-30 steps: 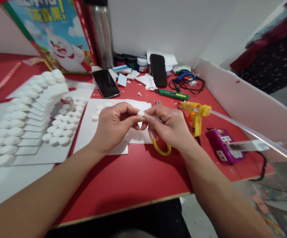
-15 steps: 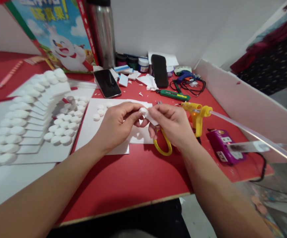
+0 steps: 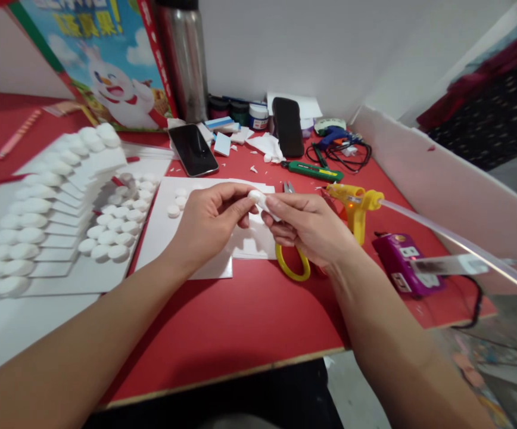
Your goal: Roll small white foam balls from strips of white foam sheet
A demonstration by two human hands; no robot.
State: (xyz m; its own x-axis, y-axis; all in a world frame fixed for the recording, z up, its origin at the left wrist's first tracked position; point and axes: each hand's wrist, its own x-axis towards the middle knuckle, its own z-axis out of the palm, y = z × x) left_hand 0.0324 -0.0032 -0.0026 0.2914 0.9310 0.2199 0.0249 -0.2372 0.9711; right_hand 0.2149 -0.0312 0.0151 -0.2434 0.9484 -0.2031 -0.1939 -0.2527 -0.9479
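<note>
Between my hands, over white sheets [image 3: 196, 262] on the red table, is a small white piece [image 3: 259, 198]. My left hand [image 3: 216, 220] pinches its left side with thumb and forefinger. The thumb and fingers of my right hand [image 3: 305, 223] close on its right side and partly hide it. A few round white discs [image 3: 174, 211] lie on the sheet left of my left hand. Farther left, many more discs [image 3: 108, 237] rest on a white board, beside a curved stepped row of white strips topped with discs [image 3: 30, 235]. Yellow-handled scissors [image 3: 295, 275] lie partly under my right hand.
A yellow glue gun [image 3: 354, 208] with a long clear stick and a purple power socket [image 3: 404, 262] are on the right. Behind lie two phones [image 3: 193, 150], a green cutter [image 3: 314, 171], paint jars [image 3: 258, 117], cables and a steel bottle [image 3: 184, 65].
My right hand has turned and its fingers have curled in closer around the white piece. The piece has tilted slightly. My left hand has barely moved.
</note>
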